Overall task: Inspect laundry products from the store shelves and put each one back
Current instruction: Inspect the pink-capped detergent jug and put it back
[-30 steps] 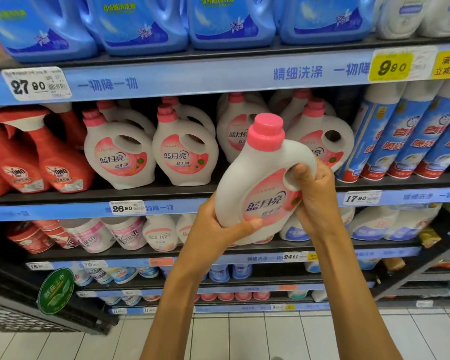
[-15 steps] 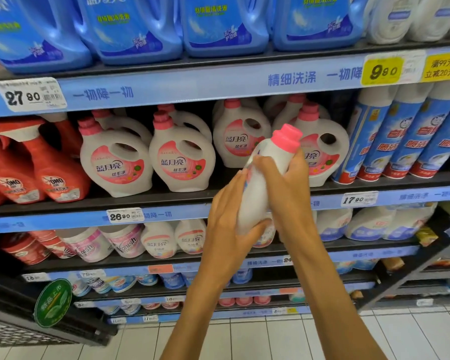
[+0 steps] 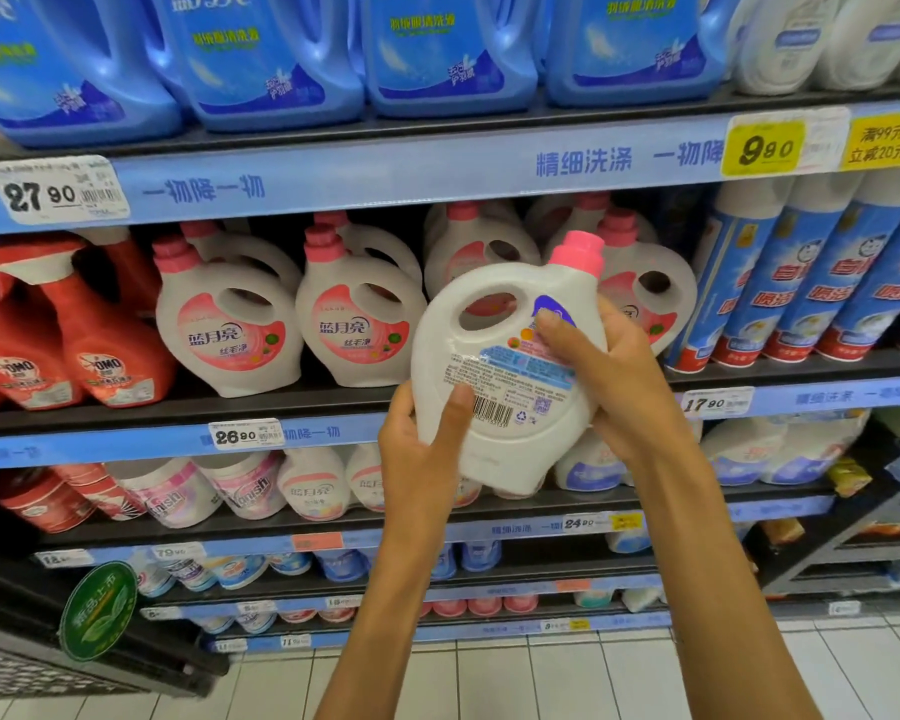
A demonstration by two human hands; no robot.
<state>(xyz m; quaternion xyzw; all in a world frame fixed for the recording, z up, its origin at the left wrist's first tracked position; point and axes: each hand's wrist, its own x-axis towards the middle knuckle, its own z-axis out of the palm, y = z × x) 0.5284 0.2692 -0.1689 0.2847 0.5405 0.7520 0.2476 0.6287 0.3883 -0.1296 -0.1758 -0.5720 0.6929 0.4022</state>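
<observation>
The left hand grasps the lower edge at 7 o'clock of the white plastic detergent bottle with pink screw cap, thumb beside the barcode. The bottle is held in the air before the middle shelf, back label facing out. The right hand grasps its side at 3 o'clock. It is probably rigid, smooth and fairly heavy with liquid; its moulded handle loop looks the safest hold.

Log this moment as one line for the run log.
stage: inspecting | white bottle: off shelf, back label and barcode facing camera | left hand: grips lower side | right hand: grips upper side
</observation>
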